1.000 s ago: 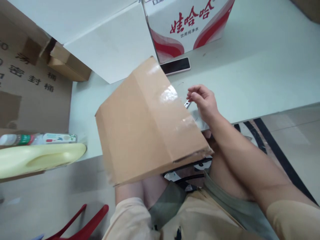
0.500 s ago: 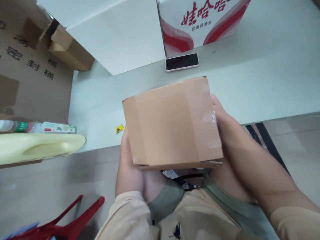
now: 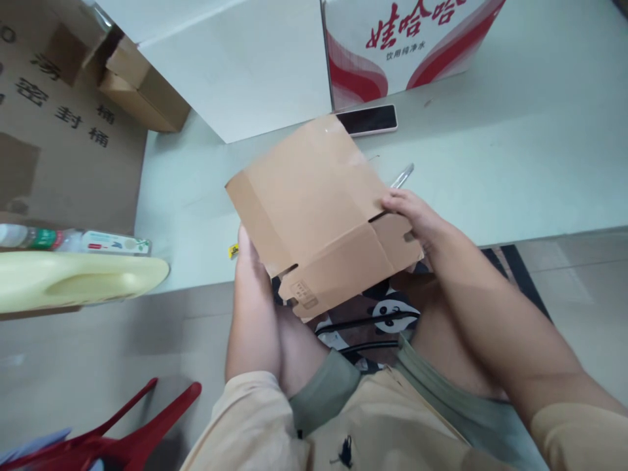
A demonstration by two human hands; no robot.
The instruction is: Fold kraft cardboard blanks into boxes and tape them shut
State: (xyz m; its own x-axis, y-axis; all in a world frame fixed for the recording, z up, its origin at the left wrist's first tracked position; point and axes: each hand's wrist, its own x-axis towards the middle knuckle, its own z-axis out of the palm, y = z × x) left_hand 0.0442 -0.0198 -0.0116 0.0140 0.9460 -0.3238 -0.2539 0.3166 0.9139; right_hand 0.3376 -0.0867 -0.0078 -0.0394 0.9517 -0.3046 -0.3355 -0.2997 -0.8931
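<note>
A brown cardboard box (image 3: 309, 196) is held tilted between my two hands over the front of the table. Its near side shows a slotted flap with a small printed mark. My left hand (image 3: 249, 252) grips the box's left side, its fingers mostly hidden behind the cardboard. On the right, my right hand (image 3: 409, 209) is closed on the box's edge by a slot, fingers on top. Just beyond that hand, a clear, pen-like object (image 3: 403, 175) lies on the table. A small yellow packet (image 3: 233, 250) lies beside my left hand, partly covered by it.
At the back stand a white box (image 3: 235, 78) and a red-and-white carton (image 3: 392, 59), with a phone (image 3: 370, 120) before them. Left are a big cardboard carton (image 3: 69, 163), a small box (image 3: 147, 98), a bottle (image 3: 44, 237) and a pale yellow container (image 3: 83, 281). A red chair (image 3: 142, 425) stands below.
The box has turned and tipped, its far corner swinging left and its slotted near flap coming into view. My right hand has moved to that flap's edge. The pen-like object is now visible.
</note>
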